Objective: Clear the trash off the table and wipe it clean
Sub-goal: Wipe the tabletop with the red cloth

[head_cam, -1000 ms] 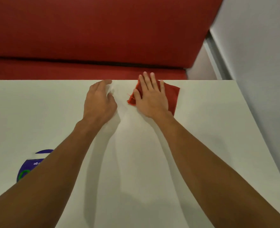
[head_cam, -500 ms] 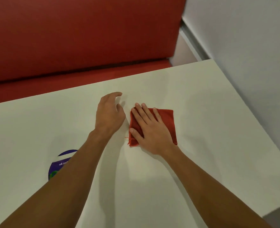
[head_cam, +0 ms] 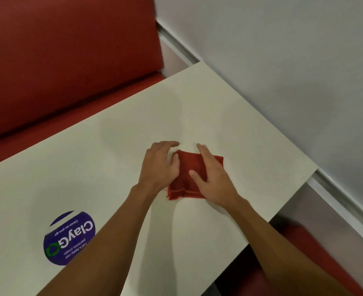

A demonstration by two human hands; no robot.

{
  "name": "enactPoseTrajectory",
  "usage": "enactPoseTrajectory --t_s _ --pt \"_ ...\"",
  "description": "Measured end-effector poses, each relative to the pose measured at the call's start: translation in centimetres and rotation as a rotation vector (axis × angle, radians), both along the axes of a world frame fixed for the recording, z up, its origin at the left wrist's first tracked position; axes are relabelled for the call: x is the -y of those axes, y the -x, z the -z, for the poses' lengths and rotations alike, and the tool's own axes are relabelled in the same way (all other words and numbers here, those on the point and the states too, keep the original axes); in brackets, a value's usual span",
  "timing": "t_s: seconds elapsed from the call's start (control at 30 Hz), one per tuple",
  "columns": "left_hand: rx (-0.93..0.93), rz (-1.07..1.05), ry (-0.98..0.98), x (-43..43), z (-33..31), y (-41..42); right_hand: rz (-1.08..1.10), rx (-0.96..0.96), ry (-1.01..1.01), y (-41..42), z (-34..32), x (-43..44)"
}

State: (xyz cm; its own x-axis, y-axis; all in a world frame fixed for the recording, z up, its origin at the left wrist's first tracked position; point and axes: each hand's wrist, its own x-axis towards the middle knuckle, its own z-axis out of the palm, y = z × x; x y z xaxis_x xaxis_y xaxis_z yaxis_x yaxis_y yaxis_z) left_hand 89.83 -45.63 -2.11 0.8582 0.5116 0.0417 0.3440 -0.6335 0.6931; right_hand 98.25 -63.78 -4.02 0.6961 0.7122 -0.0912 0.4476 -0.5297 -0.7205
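Observation:
A folded red cloth (head_cam: 183,180) lies on the white table (head_cam: 219,107), near its middle. My right hand (head_cam: 216,180) rests on the cloth's right half, with fairly straight fingers reaching past its far edge and the thumb pressed on top. My left hand (head_cam: 159,165) is cupped on the table against the cloth's left edge, thumb touching the fabric. I see nothing held in it. No trash shows on the table.
A round purple sticker (head_cam: 69,240) is stuck to the tabletop at the near left. A red bench (head_cam: 58,60) runs along the far side. A grey wall (head_cam: 283,50) borders the right edge, and a red seat (head_cam: 304,253) shows below the table's near right corner.
The cloth and both hands slid from the table's far edge toward the middle. My left hand closed in against the cloth's left edge. The view swung left and down.

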Motion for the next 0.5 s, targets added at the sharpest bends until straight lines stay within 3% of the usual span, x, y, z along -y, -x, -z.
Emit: enactPoseTrajectory --t_s 0.1,0.3,0.5 --pt "-0.142 0.040 0.041 0.8 0.0 -1.1 0.131 0.163 0.035 -1.6 -0.1 1.4" --pt "-0.322 0.035 -0.039 1.2 0.0 -2.8 0.109 0.261 0.193 -3.6 -0.3 2.2" --pt "-0.390 -0.015 -0.133 1.3 -0.8 -3.4 0.066 0.121 0.226 -5.8 -0.9 2.6"
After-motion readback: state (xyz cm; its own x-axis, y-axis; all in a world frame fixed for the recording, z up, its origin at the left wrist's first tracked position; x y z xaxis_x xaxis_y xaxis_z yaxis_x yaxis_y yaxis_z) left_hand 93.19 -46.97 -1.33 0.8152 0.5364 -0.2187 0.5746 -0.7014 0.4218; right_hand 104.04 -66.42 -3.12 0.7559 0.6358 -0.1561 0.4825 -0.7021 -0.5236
